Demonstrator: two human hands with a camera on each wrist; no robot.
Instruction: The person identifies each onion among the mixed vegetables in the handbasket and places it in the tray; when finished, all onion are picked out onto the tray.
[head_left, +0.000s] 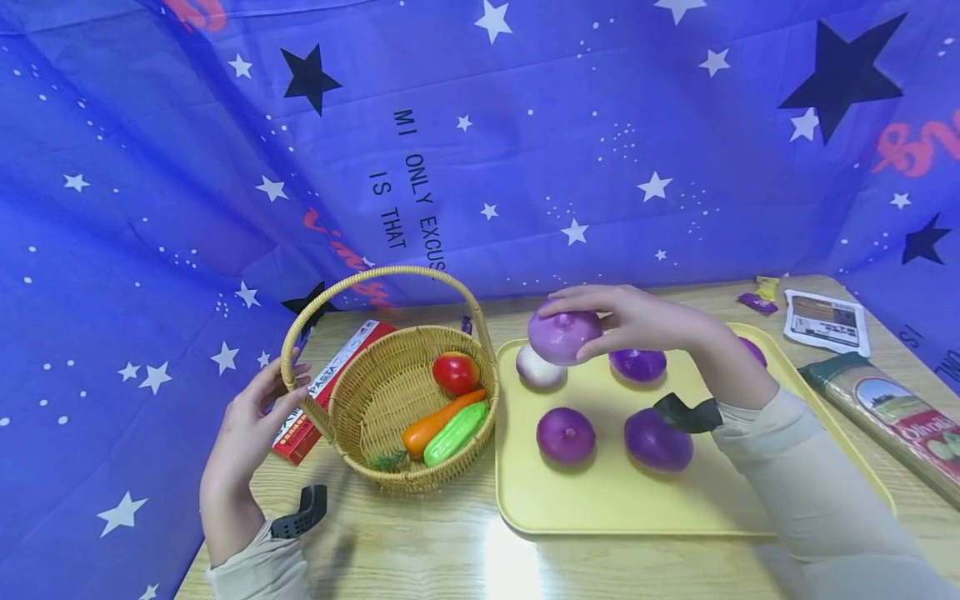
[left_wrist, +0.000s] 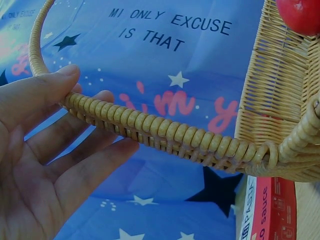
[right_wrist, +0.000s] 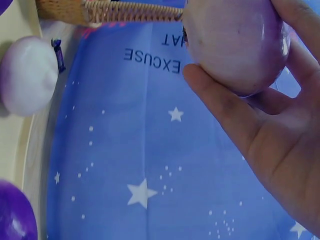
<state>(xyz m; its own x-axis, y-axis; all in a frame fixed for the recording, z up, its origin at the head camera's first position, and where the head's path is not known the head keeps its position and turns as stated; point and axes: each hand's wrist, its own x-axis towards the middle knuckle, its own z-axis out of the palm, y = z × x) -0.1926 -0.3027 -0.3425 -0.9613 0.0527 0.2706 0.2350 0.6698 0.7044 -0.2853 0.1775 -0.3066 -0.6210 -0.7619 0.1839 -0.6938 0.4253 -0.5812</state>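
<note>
A smooth, glossy pale-purple onion (head_left: 563,335) is being gripped in the right hand (head_left: 637,321) — fingers and thumb are curled round its rounded body, and it is being held in the air above the upper-left corner of the flat yellow tray (head_left: 622,500). Just below it, at about 7 o'clock, a whiter onion (head_left: 538,367) is lying on the tray, with darker purple onions (head_left: 566,434) resting nearby.

At 9 o'clock from the tray, a round woven wicker basket (head_left: 375,392) is being steadied by the left hand (head_left: 251,425): the thumb and nearly straight fingers are being laid against its coiled, ribbed handle (left_wrist: 165,131), not clamped round it. Inside the basket a shiny red tomato (head_left: 455,372), an orange carrot (head_left: 435,423) and a green cucumber (head_left: 455,433) are lying together — all plastic-looking. A red pasta box (head_left: 326,387) is lying behind the basket on the wood-grain table (head_left: 420,542).
</note>
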